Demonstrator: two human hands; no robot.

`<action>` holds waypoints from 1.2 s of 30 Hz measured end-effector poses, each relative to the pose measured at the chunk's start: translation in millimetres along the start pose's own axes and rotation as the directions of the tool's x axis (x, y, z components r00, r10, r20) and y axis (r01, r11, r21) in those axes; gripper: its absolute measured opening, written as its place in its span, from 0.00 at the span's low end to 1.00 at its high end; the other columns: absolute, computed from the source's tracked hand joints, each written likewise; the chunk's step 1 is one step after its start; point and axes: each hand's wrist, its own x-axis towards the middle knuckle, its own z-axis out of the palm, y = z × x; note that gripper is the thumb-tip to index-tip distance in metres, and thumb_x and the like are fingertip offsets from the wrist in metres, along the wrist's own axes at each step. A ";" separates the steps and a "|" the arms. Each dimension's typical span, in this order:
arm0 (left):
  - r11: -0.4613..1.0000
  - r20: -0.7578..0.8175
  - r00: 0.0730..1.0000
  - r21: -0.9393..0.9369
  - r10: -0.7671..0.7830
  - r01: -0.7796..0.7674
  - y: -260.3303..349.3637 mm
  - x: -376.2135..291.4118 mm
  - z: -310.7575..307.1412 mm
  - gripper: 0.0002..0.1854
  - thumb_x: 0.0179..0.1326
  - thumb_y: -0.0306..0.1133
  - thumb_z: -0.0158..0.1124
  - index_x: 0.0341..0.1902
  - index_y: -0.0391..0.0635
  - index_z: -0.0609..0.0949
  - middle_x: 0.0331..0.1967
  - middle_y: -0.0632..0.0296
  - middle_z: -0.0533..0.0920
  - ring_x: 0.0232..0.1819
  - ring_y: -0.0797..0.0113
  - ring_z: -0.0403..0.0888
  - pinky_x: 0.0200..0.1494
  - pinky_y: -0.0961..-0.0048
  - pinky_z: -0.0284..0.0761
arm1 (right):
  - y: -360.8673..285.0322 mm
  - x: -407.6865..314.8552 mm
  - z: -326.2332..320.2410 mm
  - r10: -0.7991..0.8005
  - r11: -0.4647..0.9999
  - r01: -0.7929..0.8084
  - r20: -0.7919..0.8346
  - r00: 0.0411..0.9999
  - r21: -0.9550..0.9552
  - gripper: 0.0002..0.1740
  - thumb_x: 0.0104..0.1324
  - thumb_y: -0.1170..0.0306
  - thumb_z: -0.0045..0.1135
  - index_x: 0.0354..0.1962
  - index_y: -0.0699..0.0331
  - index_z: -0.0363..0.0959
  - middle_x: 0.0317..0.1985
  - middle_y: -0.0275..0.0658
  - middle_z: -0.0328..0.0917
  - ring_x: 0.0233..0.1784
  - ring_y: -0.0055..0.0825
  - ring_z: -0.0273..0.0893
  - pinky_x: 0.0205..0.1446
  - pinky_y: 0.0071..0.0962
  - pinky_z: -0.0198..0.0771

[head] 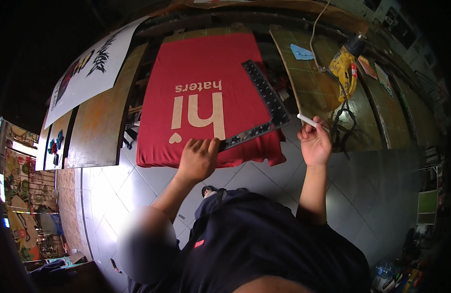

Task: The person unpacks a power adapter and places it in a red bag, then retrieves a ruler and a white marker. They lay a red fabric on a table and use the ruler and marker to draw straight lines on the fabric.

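A red T-shirt [196, 66] with pale printed lettering and a small heart lies stretched over a board in front of me. My left hand [200, 157] grips one end of a black L-shaped square ruler [271, 104] near the shirt's lower edge. The ruler's corner lies at the shirt's right side, and its other arm runs up across the fabric. Off the shirt's right side, my right hand [316, 143] is raised, holding a thin white stick [307, 120], perhaps chalk or a marker, between thumb and fingers.
On the right-hand board [302, 78] lie a yellow heat gun [344, 69] with a dark cord and a light blue piece [301, 52]. A large printed white sheet [115, 55] covers part of the left boards [101, 128]. Gaps separate the boards. Tiled floor [134, 186] shows below.
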 end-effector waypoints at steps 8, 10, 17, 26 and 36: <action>0.996 0.163 0.987 0.087 -0.017 0.003 -24.9 -18.8 -14.4 0.10 0.47 0.27 0.54 0.35 0.43 0.72 0.25 0.60 0.73 0.29 0.61 0.73 0.32 0.65 0.67 | 18.0 -2.0 5.1 -0.013 0.998 0.012 -0.021 1.000 -0.055 0.10 0.62 0.71 0.47 0.41 0.64 0.68 0.25 0.39 0.72 0.25 0.24 0.67 0.30 0.25 0.62; 0.997 0.092 0.995 0.055 -0.049 0.044 -35.0 -22.6 -14.1 0.11 0.43 0.29 0.55 0.34 0.45 0.72 0.26 0.62 0.73 0.33 0.62 0.73 0.33 0.64 0.67 | 30.1 -1.3 10.1 0.006 0.984 0.005 0.060 0.998 -0.179 0.11 0.63 0.70 0.47 0.43 0.64 0.68 0.28 0.41 0.75 0.28 0.26 0.72 0.31 0.24 0.67; 0.853 0.134 0.868 -0.165 -0.477 0.495 -72.8 -59.1 -19.5 0.11 0.38 0.24 0.55 0.31 0.42 0.75 0.29 0.58 0.76 0.35 0.54 0.71 0.37 0.63 0.67 | 75.1 -5.3 41.0 -0.002 0.755 0.240 0.364 0.932 -0.610 0.13 0.66 0.72 0.42 0.47 0.70 0.64 0.38 0.48 0.76 0.40 0.30 0.76 0.45 0.26 0.71; 0.738 -0.010 0.871 -0.535 -0.491 0.410 -36.0 -40.2 -7.8 0.16 0.35 0.24 0.61 0.35 0.42 0.75 0.30 0.57 0.75 0.37 0.56 0.70 0.43 0.65 0.62 | 87.2 5.9 53.0 0.077 0.181 0.542 0.561 0.824 -0.821 0.11 0.58 0.79 0.48 0.40 0.65 0.72 0.36 0.42 0.77 0.36 0.35 0.75 0.42 0.30 0.65; 0.835 -0.156 0.841 -0.306 -0.519 0.458 -41.3 -61.1 3.7 0.19 0.37 0.32 0.71 0.36 0.43 0.79 0.38 0.60 0.79 0.46 0.62 0.74 0.50 0.67 0.60 | 94.2 0.6 52.2 0.052 0.115 0.566 0.574 0.817 -0.816 0.12 0.55 0.79 0.50 0.39 0.61 0.72 0.33 0.38 0.77 0.35 0.35 0.74 0.51 0.37 0.60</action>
